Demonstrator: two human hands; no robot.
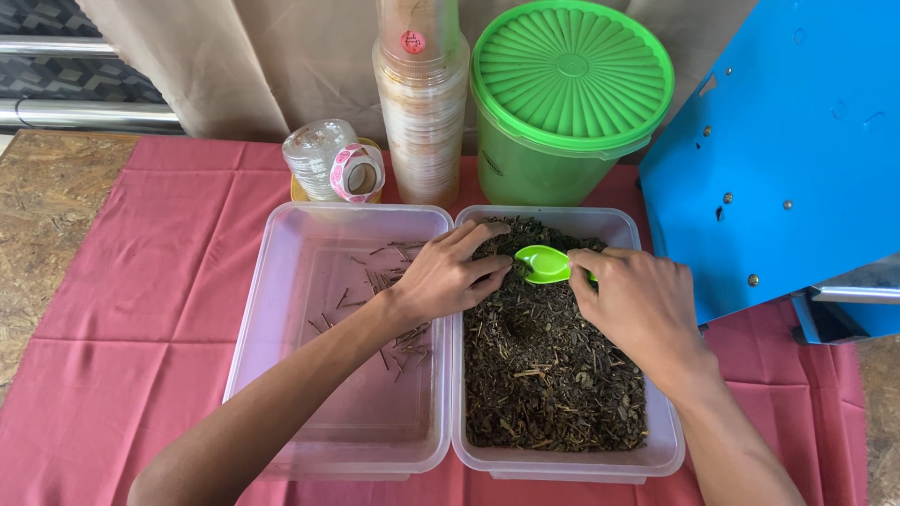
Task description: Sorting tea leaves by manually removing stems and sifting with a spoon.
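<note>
A rough chipboard desk [47,215] carries one rose-red cloth [169,281], and at its right edge stands a single tilted blue metal panel [787,141] studded with rivets. On the cloth sit two clear rectangular plastic tubs side by side, walls touching. The right tub [656,450] is filled nearly to the rim with dark, dry, crumbled leaf matter [553,384]; the left tub [262,309] holds only a thin scatter of brown twig-like stems [398,347], too many and too fine to count.

Behind the tubs stands one round green plastic bucket [525,169] with a ribbed green lid [572,70], then one tall stack of clear plastic cups [422,122], a shorter stack lying on its side [314,155], and one roll of pink-and-white stickers [359,173].

The left hand [450,272] reaches across the shared wall, fingers curled and pressed into the leaf matter at the far end of the right tub. The right hand [637,300] is closed around the handle of one small bright-green plastic scoop [542,264], whose bowl rests on the leaf heap between the two hands.

The scoop looks light, stiff and smooth, best held by its handle. The leaf matter seems loose, very light and brittle, likely to spill or crumble, so it lifts better from beneath than by pinching.
</note>
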